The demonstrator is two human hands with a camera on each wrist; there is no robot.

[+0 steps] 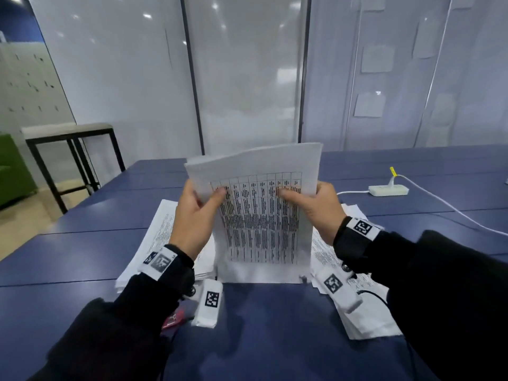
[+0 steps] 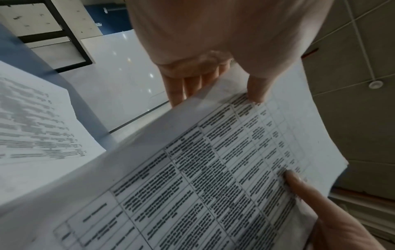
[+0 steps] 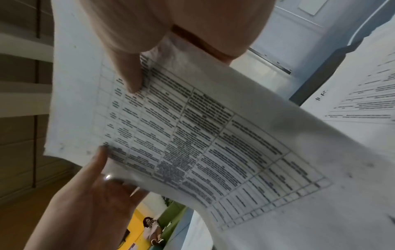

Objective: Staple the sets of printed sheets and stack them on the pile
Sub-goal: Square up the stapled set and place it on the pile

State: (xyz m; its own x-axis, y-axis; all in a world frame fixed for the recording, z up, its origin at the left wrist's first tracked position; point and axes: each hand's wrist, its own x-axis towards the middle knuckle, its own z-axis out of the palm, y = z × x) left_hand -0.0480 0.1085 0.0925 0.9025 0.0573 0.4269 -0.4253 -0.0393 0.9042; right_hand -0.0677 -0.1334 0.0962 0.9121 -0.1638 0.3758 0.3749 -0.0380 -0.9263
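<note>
- Presently, set of sheets (image 1: 264,215): upright, bottom edge on blue worktop (image 1: 261,325).
- Left hand (image 1: 195,215), right hand (image 1: 316,207): each grip pinches one side edge.

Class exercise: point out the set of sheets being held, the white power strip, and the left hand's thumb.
set of sheets (image 1: 261,229): head view, middle of the printed table.
power strip (image 1: 388,190): head view, top of its white casing.
left hand's thumb (image 1: 217,194): head view, near its tip.
</note>
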